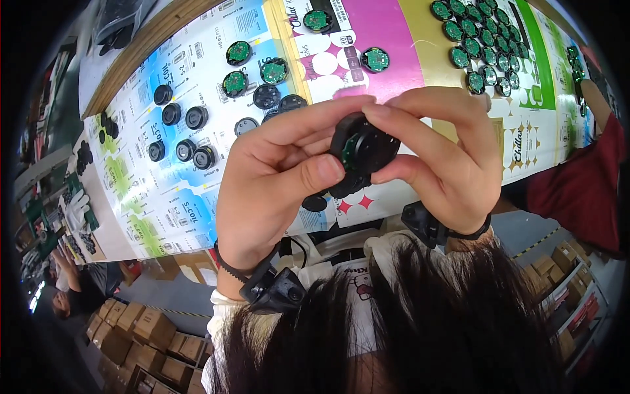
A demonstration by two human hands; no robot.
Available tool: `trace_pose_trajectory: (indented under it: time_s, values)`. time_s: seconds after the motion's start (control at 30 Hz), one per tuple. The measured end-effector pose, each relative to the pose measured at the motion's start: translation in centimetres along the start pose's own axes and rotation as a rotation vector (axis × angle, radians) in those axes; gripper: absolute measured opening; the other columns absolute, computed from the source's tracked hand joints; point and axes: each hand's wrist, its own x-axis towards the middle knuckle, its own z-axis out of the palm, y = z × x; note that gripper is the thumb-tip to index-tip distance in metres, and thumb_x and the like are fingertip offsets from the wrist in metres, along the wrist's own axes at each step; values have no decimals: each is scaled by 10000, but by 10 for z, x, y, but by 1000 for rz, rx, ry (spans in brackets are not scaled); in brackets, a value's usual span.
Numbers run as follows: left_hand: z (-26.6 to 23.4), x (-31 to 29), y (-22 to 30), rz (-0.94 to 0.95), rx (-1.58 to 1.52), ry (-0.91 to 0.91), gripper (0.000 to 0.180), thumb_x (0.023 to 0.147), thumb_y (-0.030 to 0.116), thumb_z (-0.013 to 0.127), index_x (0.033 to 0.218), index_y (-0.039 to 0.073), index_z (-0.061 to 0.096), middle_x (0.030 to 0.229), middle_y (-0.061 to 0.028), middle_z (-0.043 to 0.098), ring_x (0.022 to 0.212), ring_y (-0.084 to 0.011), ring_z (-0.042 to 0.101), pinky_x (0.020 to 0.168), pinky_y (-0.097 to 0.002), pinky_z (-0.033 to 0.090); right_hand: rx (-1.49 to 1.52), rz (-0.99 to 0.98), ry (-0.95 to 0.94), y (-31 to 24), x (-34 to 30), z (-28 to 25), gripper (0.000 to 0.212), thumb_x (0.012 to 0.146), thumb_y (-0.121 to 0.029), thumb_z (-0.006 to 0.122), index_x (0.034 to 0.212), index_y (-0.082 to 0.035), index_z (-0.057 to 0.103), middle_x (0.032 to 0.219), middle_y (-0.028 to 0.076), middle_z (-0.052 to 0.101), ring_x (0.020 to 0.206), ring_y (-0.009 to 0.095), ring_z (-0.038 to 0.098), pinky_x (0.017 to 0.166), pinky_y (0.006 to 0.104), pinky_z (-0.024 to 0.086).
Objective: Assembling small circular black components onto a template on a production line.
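Observation:
Both hands are raised over the bench and meet at a small round black housing (pixel 340 139) with a strip of green circuit board showing inside it. My left hand (pixel 262 167) pinches the housing between thumb and fingers. A black round part (pixel 377 150) sits against its face, gripped by the thumb and fingertips of my right hand (pixel 453 154). The two pieces touch at a slight angle; whether they are joined I cannot tell. Just below and behind my fingers, more black round parts (pixel 315 202) lie on the bench, partly hidden.
Loose green circuit boards in round black housings (pixel 235 83) lie beyond my left hand, with black round caps (pixel 196 117) farther left. Many more boards (pixel 489 39) stand grouped at the far right. A co-worker's dark red sleeve (pixel 584 180) reaches in at right. Cardboard boxes (pixel 152 327) fill shelves behind.

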Motion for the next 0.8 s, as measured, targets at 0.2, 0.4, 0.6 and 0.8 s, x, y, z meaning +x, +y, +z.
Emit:
trace_pose_trajectory:
  time_s: [0.2,0.4,0.6,0.8]
  values:
    - [2,-1,-1,-50,-23,47,495,762,254,614,1126,-47,463,1097,-168,520,1016,-239,511,895,-373,388,28,-57,-10,1,0,-1,473,532,-151,693,974,-12,602,902,101,532,776,193,542,640,252,432]
    - [1,-3,-2,-46,-58,28,489,763,268,613,1106,-54,478,1084,-188,521,1009,-252,512,889,-369,389,59,-61,-14,-1,0,0,467,545,-152,692,977,-1,598,904,103,530,776,190,542,639,254,438]
    - [1,-5,-1,-57,-62,34,498,761,273,614,1107,-57,476,1076,-189,525,1003,-255,515,884,-368,392,63,-46,-11,-5,-1,1,461,549,-147,692,976,-2,599,904,102,526,779,195,542,641,258,444]
    - [1,-9,-1,-49,-64,46,483,768,256,606,1110,-58,474,1076,-194,523,997,-258,518,880,-361,394,20,-28,-16,-11,-1,3,458,551,-133,692,981,-8,598,905,101,528,784,198,542,640,267,449]
